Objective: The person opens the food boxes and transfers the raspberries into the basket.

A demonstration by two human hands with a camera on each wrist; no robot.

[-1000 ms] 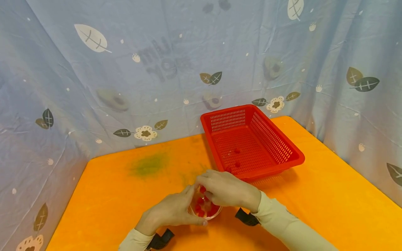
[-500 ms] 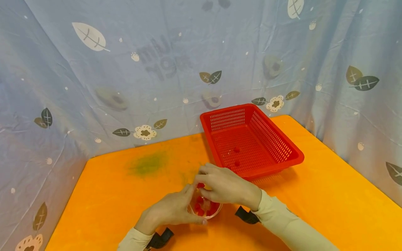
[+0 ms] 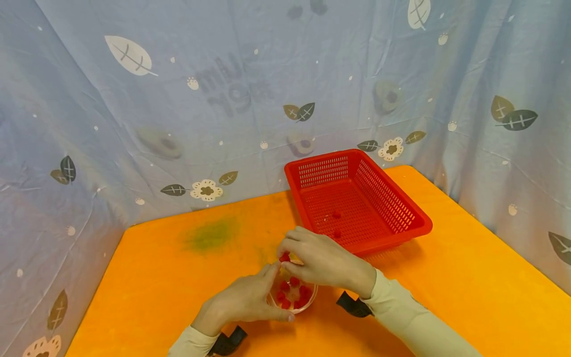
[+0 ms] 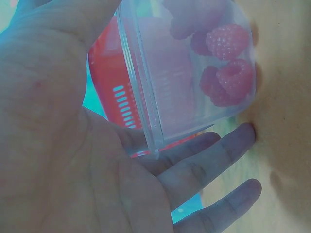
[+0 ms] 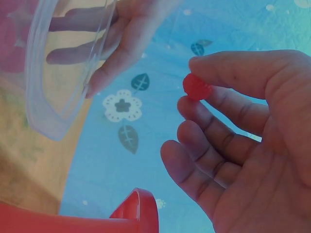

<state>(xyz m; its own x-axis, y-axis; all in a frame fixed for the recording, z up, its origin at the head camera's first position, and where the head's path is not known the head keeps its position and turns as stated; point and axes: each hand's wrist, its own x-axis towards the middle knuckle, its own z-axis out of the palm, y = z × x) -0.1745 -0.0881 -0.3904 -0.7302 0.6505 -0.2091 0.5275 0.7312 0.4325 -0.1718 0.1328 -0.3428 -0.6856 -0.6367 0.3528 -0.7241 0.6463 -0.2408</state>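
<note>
My left hand [image 3: 247,300] holds a clear plastic container [image 3: 313,298] by its side, thumb at the front and fingers behind. Several raspberries lie in the bottom of it, and the left wrist view shows some raspberries [image 4: 228,42] through the wall. Between the thumb and fingers of my right hand [image 3: 323,258] a single red raspberry [image 5: 197,87] is pinched. In the head view that hand is just over the container's far rim, its remaining fingers curled loosely.
Behind and right of the container stands a red plastic basket [image 3: 292,181] with slotted walls; a few raspberries [image 3: 336,214] lie on its floor. The orange tabletop [image 3: 156,277] carries a green stain at left. A blue patterned curtain [image 3: 250,89] encloses the back and sides.
My right hand has lifted up and away from inside the container, with the raspberry in its fingertips now showing more. The left hand and container have stayed put.
</note>
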